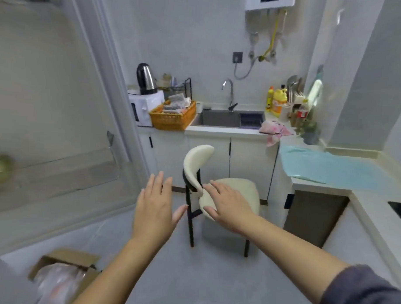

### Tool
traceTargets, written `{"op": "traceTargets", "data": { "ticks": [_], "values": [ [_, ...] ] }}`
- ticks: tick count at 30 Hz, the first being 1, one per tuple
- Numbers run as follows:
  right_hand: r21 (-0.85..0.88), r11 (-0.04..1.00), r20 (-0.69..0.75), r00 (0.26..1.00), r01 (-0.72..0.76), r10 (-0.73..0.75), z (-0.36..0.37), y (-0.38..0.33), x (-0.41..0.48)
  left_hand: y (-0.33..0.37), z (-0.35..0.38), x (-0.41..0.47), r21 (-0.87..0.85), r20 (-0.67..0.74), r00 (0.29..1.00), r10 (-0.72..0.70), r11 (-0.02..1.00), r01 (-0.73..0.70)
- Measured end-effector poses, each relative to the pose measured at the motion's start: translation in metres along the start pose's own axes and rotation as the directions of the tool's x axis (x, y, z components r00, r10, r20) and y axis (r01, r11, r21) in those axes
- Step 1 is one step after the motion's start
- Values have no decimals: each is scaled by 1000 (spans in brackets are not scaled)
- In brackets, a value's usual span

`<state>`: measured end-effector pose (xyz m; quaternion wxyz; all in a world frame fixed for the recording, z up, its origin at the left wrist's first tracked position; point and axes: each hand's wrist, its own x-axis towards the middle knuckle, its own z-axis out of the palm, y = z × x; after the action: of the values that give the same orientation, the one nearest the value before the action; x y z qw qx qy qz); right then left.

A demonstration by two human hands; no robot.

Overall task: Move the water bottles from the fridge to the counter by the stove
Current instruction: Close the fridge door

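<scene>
Bare, both your left hand [155, 209] and right hand [227, 208] — fingers spread, holding nothing — no bottles visible on the counter [361, 200]; all remains

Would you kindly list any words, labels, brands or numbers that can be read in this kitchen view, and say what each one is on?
None can be read.
Yellow detergent bottle: orange label, print too blurred.
Red-labelled bottle beside it: lettering too small.
Water heater on the wall: dark display panel, nothing legible.
Microwave: no visible markings.
</scene>
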<state>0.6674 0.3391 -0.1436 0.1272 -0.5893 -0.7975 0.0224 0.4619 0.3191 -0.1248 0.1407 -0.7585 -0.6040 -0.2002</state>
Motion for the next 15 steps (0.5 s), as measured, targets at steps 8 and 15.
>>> {"op": "traceTargets", "data": {
  "ticks": [8, 15],
  "values": [
    [126, 958, -4, 965, 259, -260, 4, -59, 118, -64, -32, 26, 131, -202, 979, -36, 989, 64],
    [339, 885, 5, 941, 318, -339, -20, -78, 187, -75, -63, 66, 230, -393, 918, -44, 962, 145]
  ]
}}
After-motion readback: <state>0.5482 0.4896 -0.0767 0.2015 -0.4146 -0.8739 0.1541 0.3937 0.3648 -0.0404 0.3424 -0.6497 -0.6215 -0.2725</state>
